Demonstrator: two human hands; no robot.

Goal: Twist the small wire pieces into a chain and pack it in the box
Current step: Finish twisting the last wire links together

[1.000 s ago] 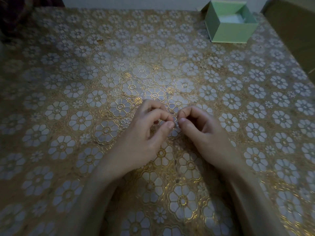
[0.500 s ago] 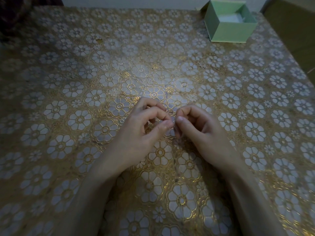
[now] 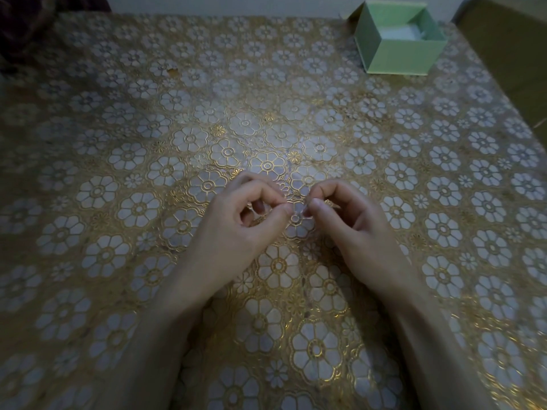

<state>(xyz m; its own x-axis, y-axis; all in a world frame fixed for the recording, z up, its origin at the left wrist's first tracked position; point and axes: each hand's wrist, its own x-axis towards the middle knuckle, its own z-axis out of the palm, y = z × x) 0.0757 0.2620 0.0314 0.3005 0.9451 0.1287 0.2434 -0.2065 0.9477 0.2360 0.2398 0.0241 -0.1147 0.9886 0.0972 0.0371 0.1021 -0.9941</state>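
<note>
Pinching something too small to make out, probably the wire piece (image 3: 297, 213), the left hand (image 3: 236, 229) and right hand (image 3: 352, 229) meet thumb-to-forefinger above the flowered tablecloth (image 3: 148, 143). At one o'clock, well apart, sits the open green box (image 3: 398, 59).

Both forearms reach forward; the left hand (image 3: 236, 229) and right hand (image 3: 352, 232) face each other, fingers curled, each thumb pressed to its forefinger, tips nearly meeting

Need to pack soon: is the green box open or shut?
Open: the green box shows its inside walls and pale lining, with no lid on top.
</note>
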